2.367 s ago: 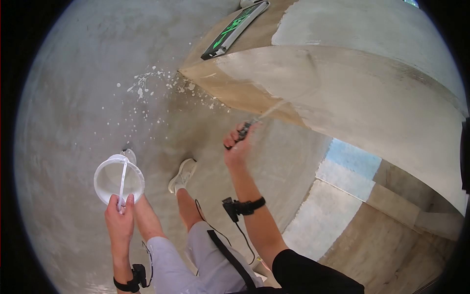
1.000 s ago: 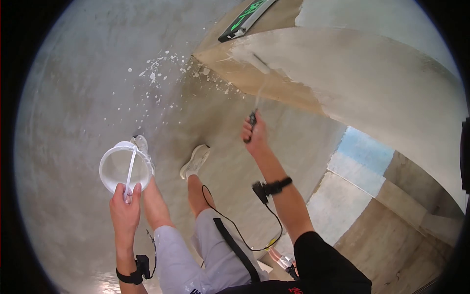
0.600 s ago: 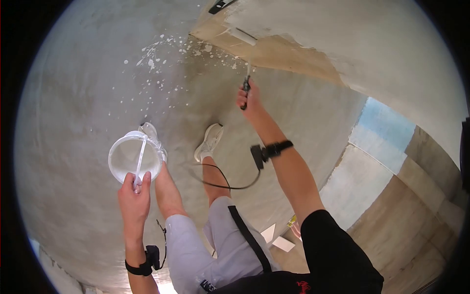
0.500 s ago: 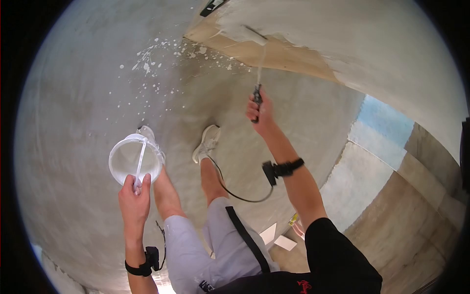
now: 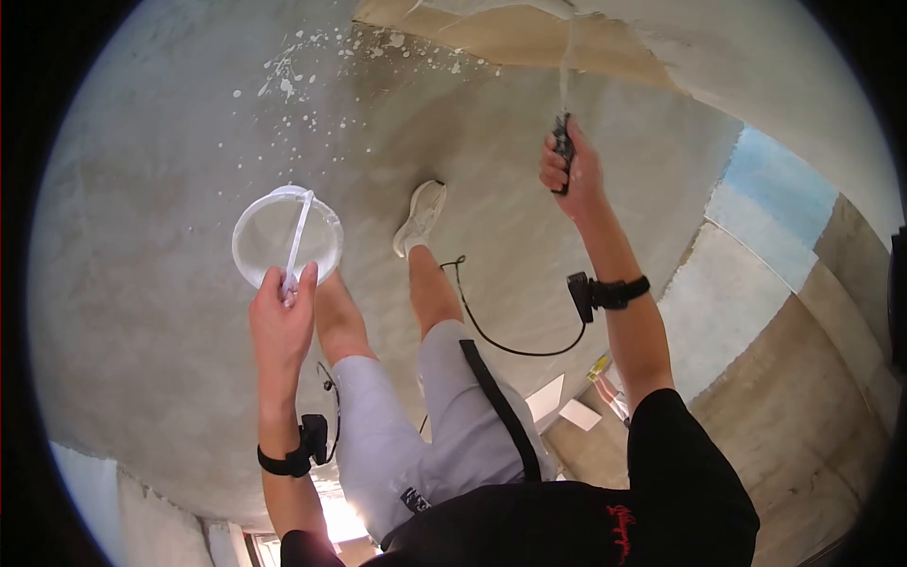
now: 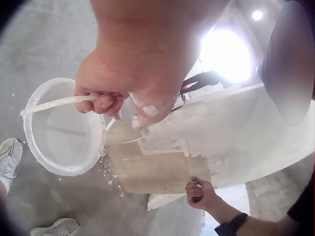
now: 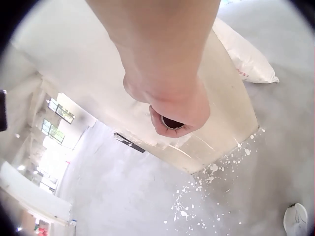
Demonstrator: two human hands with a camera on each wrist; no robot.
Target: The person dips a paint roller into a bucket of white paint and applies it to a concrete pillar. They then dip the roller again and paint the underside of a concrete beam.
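In the head view my left hand (image 5: 282,321) grips the strap-like handle (image 5: 300,231) of a white bucket (image 5: 239,248) held over the floor, its mouth facing up. Whitish material coats the bucket's inside and rim, and white smears mark my thumb in the left wrist view. My right hand (image 5: 576,175) is wrapped around the dark grip of a paint roller (image 5: 564,156). The roller's paint-smeared rod reaches up to the wall, where its head is mostly cut off by the frame's top edge. In the right wrist view only the grip's butt shows below my fist.
The wall (image 5: 803,85) is pale, with a tan strip (image 5: 529,40) along its foot. White splatters (image 5: 283,85) dot the grey floor. A black cable (image 5: 529,353) loops from my right wrist. A white sack (image 7: 251,59) lies beside the wall. Another person (image 5: 609,389) stands farther off.
The roller, in my right hand, has moved rightward along the wall. My left hand keeps holding the bucket. The head view has shifted, so wall and splatters sit higher in it.
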